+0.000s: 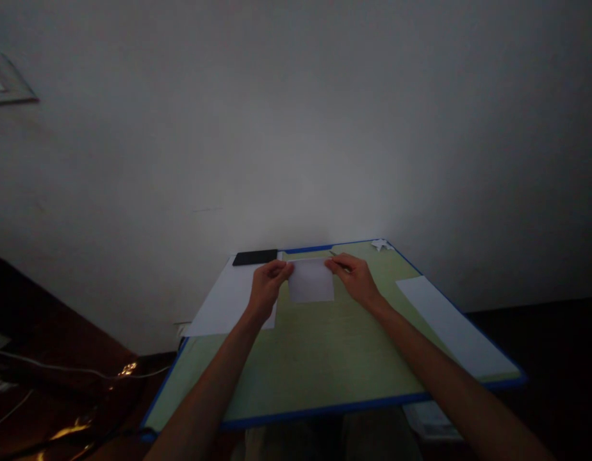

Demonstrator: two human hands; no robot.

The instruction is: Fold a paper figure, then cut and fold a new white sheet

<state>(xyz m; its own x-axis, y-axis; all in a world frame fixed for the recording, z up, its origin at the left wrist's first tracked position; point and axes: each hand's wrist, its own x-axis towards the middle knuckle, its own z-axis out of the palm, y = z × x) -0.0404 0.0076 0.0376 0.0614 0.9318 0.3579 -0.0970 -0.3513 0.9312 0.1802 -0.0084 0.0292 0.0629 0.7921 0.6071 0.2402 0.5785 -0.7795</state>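
A small, roughly square piece of white paper is held up above the green table between my two hands. My left hand pinches its upper left corner between thumb and fingers. At the upper right corner, my right hand grips it the same way. A thin pen-like thing shows just by the right fingertips; whether it lies on the table or touches the hand I cannot tell. Behind my left hand lies a larger white sheet.
The green table has a blue edge and stands against a grey wall. A flat black object rests at the back left. Crumpled white paper sits in the back right corner. Along the right edge lies a white paper strip. Cables run at lower left.
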